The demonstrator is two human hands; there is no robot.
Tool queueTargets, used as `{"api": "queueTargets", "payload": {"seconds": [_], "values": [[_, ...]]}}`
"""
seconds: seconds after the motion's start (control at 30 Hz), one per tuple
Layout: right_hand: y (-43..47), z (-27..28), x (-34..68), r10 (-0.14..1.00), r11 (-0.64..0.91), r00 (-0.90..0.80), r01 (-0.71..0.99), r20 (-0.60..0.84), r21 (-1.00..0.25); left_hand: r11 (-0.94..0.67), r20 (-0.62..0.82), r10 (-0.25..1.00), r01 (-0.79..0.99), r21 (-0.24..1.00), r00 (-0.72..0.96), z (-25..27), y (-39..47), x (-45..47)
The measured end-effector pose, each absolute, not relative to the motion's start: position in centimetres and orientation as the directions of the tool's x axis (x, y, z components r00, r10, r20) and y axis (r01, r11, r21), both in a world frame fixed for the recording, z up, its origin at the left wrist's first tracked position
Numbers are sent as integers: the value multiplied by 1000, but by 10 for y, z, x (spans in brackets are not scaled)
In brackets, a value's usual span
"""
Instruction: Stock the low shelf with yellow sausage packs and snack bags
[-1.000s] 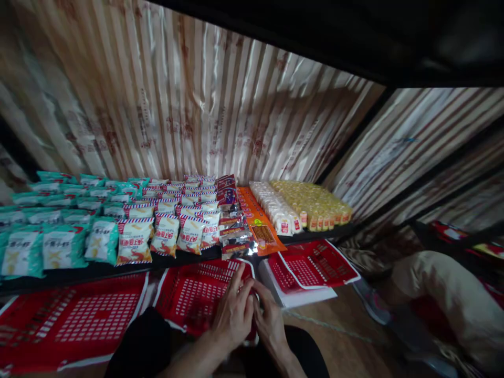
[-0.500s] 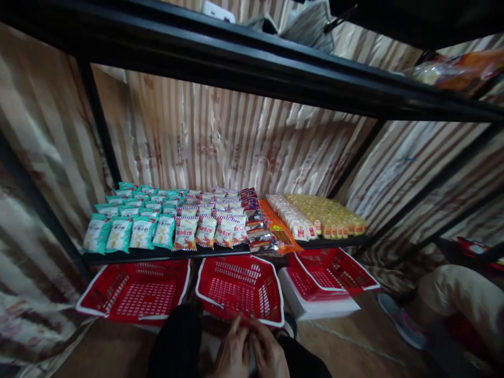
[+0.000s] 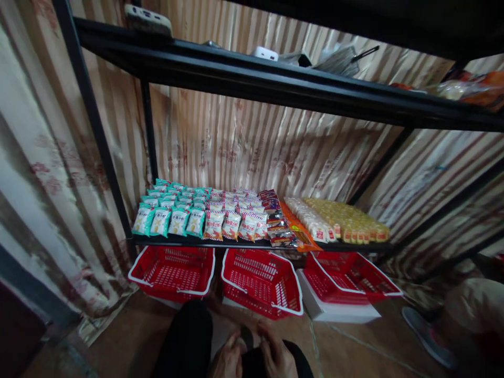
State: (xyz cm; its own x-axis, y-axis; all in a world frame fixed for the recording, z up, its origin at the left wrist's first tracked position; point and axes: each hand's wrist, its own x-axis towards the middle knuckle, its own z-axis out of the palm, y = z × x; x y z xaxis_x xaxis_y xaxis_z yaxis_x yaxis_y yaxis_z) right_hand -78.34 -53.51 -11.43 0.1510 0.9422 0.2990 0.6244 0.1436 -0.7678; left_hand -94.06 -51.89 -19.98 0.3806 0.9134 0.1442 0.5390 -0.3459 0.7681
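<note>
My left hand [image 3: 227, 362] and my right hand [image 3: 276, 358] are close together at the bottom edge, resting on my dark trouser legs [image 3: 185, 341]. No object shows in either hand. The left fingers look curled and are partly cut off by the frame; the right fingers lie spread. Just beyond my hands stands the middle red basket [image 3: 260, 281], under a black shelf [image 3: 244, 244]. The shelf holds rows of teal snack packets [image 3: 169, 220], red-striped packets [image 3: 232, 226], dark packets [image 3: 277, 233] and small yellow wrapped cakes [image 3: 342, 220].
Two more red baskets [image 3: 173, 270] [image 3: 350, 278] flank the middle one; the right one sits on a white box [image 3: 338, 314]. Another person's grey shoe [image 3: 429, 336] and beige trouser leg [image 3: 472, 304] are at the right. An upper shelf [image 3: 275, 84] carries a phone [image 3: 147, 18]. Striped curtains hang all around.
The view has pulled back and up from the shelf, so the upper shelf and left curtain now show. My hands have drawn away from the middle basket, down to the frame's bottom edge.
</note>
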Motion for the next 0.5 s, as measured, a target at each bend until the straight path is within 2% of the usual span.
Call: {"api": "queueTargets", "payload": {"seconds": [0.17, 0.3, 0.5], "values": [[-535, -122, -816, 946, 96, 236, 456, 224, -885, -280, 31, 910, 557, 782, 414, -201, -525, -986], [-525, -99, -852, 923, 63, 330, 373, 195, -926, -266, 88, 939, 542, 797, 332, -195, -525, -1036], [-484, -83, -888, 908, 74, 362, 357, 211, -931, -266, 125, 954, 580, 770, 271, -183, -502, -1108]]}}
